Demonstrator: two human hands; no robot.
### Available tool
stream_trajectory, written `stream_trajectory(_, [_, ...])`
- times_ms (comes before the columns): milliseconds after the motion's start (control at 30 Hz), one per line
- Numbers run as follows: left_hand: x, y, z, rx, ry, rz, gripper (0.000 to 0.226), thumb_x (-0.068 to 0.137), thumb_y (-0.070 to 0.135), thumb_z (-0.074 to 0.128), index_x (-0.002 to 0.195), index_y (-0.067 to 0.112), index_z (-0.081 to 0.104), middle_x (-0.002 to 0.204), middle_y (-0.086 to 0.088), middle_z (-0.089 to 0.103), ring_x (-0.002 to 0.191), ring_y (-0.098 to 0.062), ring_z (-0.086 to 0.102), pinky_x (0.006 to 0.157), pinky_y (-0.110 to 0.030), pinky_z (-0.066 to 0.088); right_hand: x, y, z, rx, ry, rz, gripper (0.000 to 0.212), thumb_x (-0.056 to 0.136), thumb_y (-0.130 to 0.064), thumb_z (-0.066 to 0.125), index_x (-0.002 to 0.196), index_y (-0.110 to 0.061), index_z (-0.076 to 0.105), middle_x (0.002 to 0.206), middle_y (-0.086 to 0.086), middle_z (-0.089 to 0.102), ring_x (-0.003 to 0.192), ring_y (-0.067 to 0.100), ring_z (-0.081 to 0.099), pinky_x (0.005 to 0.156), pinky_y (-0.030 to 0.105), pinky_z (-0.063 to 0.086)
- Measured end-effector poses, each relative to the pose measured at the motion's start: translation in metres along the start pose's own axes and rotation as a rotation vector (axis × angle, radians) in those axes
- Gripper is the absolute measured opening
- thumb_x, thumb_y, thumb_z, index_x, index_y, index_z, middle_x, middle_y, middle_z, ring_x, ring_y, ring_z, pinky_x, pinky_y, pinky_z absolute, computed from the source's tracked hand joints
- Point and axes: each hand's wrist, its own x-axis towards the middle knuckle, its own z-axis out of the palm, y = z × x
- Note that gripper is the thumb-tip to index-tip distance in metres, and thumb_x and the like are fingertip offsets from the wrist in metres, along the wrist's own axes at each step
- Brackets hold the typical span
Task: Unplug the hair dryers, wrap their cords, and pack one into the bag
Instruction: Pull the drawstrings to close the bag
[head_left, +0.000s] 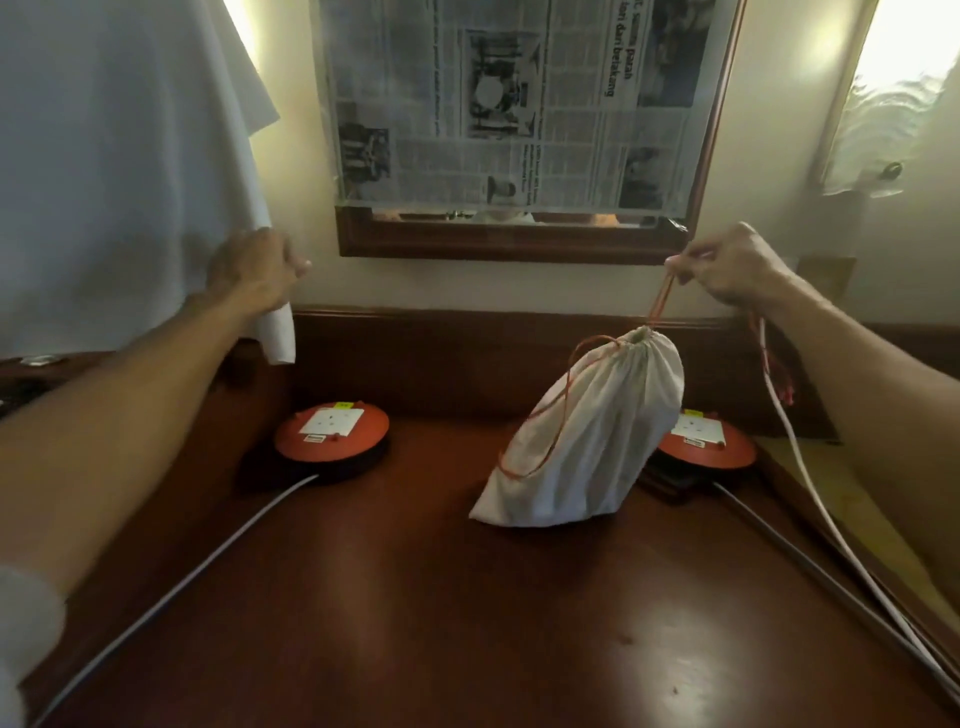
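Head view: a cinched white bag held by its orange drawstring over a dark wooden table.

The right hand (737, 267) is raised near the mirror frame, fingers pinched on the orange drawstring (660, 301) that runs taut down to the gathered mouth of the white bag (597, 436); the bag leans tilted with its base on the table (415, 597) (its contents are hidden, so no hair dryer can be seen); a loose loop of the same string hangs down the bag's left side; a white cord (810, 478) trails from below that hand towards the lower right edge; the left hand (254, 273) is closed on the edge of a white cloth (119, 156) hanging at the left; two round orange socket reels (332, 431) (706, 441) sit on the table, one left of the bag, one just behind its right side, each with a grey cable running forward.
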Motion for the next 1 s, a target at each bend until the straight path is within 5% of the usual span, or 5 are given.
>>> stream_trajectory(300, [-0.139, 0.187, 0.048, -0.557, -0.449, 0.389, 0.044, 0.094, 0.062, 0.052, 0.107, 0.020, 0.058, 0.094, 0.002, 0.065, 0.085, -0.013, 0.063, 0.075, -0.034, 0.054, 0.002, -0.051, 0.006, 0.030, -0.120, -0.193, 0.024, 0.096, -0.025, 0.067, 0.085, -0.007, 0.077, 0.085, 0.003, 0.067, 0.087, 0.017, 0.062, 0.078, 0.025, 0.043])
stream_trajectory(433, [-0.166, 0.227, 0.086, -0.550, -0.367, 0.490, 0.032, 0.093, 0.044, 0.067, 0.106, 0.015, 0.061, 0.089, -0.002, 0.068, 0.075, -0.016, 0.067, 0.074, -0.039, 0.061, -0.002, -0.051, 0.006, 0.049, -0.121, -0.194, 0.026, 0.097, -0.025, 0.066, 0.088, -0.004, 0.077, 0.090, 0.003, 0.068, 0.086, 0.013, 0.061, 0.071, 0.018, 0.040])
stream_trajectory(633, [-0.155, 0.229, 0.112, -0.528, -0.238, 0.404, 0.017, 0.091, 0.032, 0.072, 0.091, 0.018, 0.061, 0.086, 0.001, 0.062, 0.073, -0.015, 0.062, 0.068, -0.038, 0.059, -0.006, -0.040, 0.003, 0.078, -0.102, -0.184, 0.025, 0.098, -0.023, 0.064, 0.087, -0.004, 0.076, 0.092, 0.003, 0.067, 0.080, -0.002, 0.056, 0.067, 0.012, 0.037])
stream_trajectory(800, [-0.147, 0.231, 0.112, -0.795, -0.427, 0.272, 0.015, 0.093, 0.026, 0.070, 0.082, 0.017, 0.065, 0.082, -0.003, 0.068, 0.076, -0.016, 0.066, 0.072, -0.037, 0.060, -0.004, -0.034, 0.005, 0.091, -0.079, -0.176, 0.026, 0.098, -0.025, 0.064, 0.089, -0.004, 0.076, 0.093, 0.002, 0.066, 0.080, 0.000, 0.056, 0.067, 0.014, 0.037])
stream_trajectory(1000, [-0.116, 0.213, 0.090, -1.210, -0.665, -0.126, 0.022, 0.101, 0.018, 0.059, 0.080, 0.016, 0.054, 0.068, -0.001, 0.052, 0.049, -0.010, 0.039, 0.040, -0.019, 0.030, -0.010, -0.010, 0.001, 0.105, -0.069, -0.132, 0.028, 0.096, -0.028, 0.067, 0.089, -0.003, 0.078, 0.091, 0.007, 0.071, 0.085, 0.012, 0.062, 0.075, 0.020, 0.046])
